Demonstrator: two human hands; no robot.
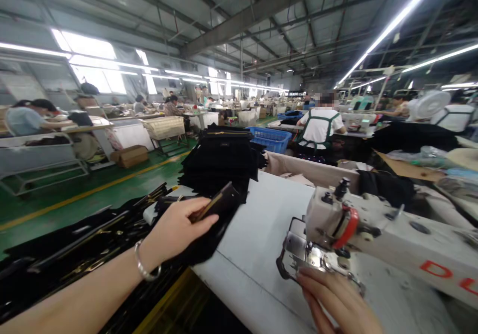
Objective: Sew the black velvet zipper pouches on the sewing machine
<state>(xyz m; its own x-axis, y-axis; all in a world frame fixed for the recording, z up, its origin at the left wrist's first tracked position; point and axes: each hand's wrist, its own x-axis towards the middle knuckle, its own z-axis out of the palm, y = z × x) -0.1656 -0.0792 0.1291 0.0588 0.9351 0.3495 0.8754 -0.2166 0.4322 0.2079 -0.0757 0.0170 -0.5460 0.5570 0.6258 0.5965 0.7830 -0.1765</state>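
Observation:
My left hand [182, 229], a silvery bangle on its wrist, grips a black zippered fabric piece [220, 200] between thumb and fingers, a gold-toned line along it. Behind that piece rises a tall stack of black fabric panels [220, 157], the top one showing a gold zipper and a small label. My right hand [332, 299] is low beside the metal plate of a white sewing machine [396, 239]. Its fingers are stretched out near a dark frame-like guide [286, 264], and I see nothing held in them; part of this hand is cut off by the lower edge.
Many black pieces with gold zippers [93, 254] lie heaped at left. The white tabletop [261, 234] runs between pile and machine. Beyond are a cloth-lined bin [295, 167], a blue basket [271, 140], and a co-worker in a white shirt [321, 127]. Other people sit at tables farther off.

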